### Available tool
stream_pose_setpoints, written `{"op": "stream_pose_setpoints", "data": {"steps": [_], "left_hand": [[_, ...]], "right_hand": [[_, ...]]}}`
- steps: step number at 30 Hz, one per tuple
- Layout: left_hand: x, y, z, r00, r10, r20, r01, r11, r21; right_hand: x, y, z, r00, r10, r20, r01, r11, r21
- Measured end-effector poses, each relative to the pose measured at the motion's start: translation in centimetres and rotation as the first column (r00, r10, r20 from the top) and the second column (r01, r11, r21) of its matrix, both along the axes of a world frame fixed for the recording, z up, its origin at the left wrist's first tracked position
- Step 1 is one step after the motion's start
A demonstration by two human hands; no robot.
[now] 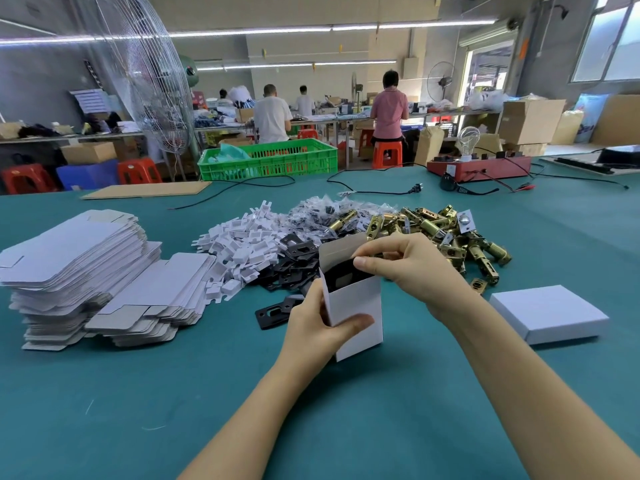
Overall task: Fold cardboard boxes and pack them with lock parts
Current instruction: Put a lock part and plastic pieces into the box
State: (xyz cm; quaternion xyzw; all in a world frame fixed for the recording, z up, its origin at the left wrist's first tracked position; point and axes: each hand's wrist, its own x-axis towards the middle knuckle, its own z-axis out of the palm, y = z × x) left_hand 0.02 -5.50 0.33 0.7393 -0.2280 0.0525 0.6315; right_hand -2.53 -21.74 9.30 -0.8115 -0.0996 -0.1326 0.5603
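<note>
My left hand [320, 325] grips a small white cardboard box [358, 303], upright with its top open and its lid flap raised at the back. My right hand [412, 265] reaches over the box mouth, fingers curled, and pinches a black lock plate [341, 276] that sits partly inside the box. Behind the box lie a heap of brass latch bolts [450, 233], a heap of black plates [294, 265], white plastic pieces [246, 244] and small bagged parts [325, 209].
Stacks of flat white box blanks [86, 271] stand at the left on the green table [346, 410]. A closed white box [549, 313] lies at the right. Farther back are a red device with a bulb [479, 166], cables, a green crate [268, 161] and several people at benches.
</note>
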Motion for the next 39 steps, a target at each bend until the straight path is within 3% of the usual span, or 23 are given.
{"op": "stream_pose_setpoints", "data": {"steps": [2, 6, 9, 15, 20, 28, 32, 36, 39], "left_hand": [[0.1, 0.0, -0.1, 1.0, -0.001, -0.005, 0.001, 1.0, 0.003], [0.2, -0.1, -0.1, 0.999, -0.02, -0.032, 0.019, 1.0, -0.017], [0.2, -0.1, -0.1, 0.999, -0.036, -0.04, 0.035, 0.999, -0.025], [0.4, 0.0, -0.2, 0.979, -0.153, -0.135, 0.164, 0.984, 0.074], [0.7, 0.2, -0.5, 0.979, -0.123, -0.163, 0.137, 0.988, 0.075], [2.3, 1.0, -0.5, 0.976, 0.038, -0.214, -0.048, 0.998, -0.039], [2.9, 1.0, -0.4, 0.97, -0.009, -0.243, 0.0, 0.999, -0.04], [3.6, 1.1, -0.6, 0.967, -0.013, -0.255, -0.001, 0.999, -0.053], [3.7, 1.2, -0.8, 0.967, -0.021, -0.253, 0.01, 0.999, -0.047]], "right_hand": [[0.2, -0.1, -0.2, 1.0, -0.003, -0.001, 0.003, 0.999, -0.034], [0.4, -0.5, 0.1, 0.994, -0.093, 0.059, 0.109, 0.911, -0.397], [0.1, -0.6, 0.8, 0.993, -0.073, 0.096, 0.11, 0.869, -0.483], [0.0, -1.9, 1.3, 0.988, -0.128, 0.091, 0.151, 0.932, -0.329], [0.2, -4.2, 1.0, 0.958, -0.285, 0.036, 0.285, 0.958, 0.005], [2.1, -5.6, -1.3, 0.91, -0.404, -0.091, 0.41, 0.91, 0.061], [5.8, -4.9, -1.8, 0.893, -0.443, -0.076, 0.438, 0.896, -0.076], [9.3, -3.9, -2.1, 0.939, -0.328, -0.099, 0.242, 0.839, -0.488], [11.1, -3.1, -3.1, 0.951, -0.303, -0.067, 0.207, 0.78, -0.591]]}}
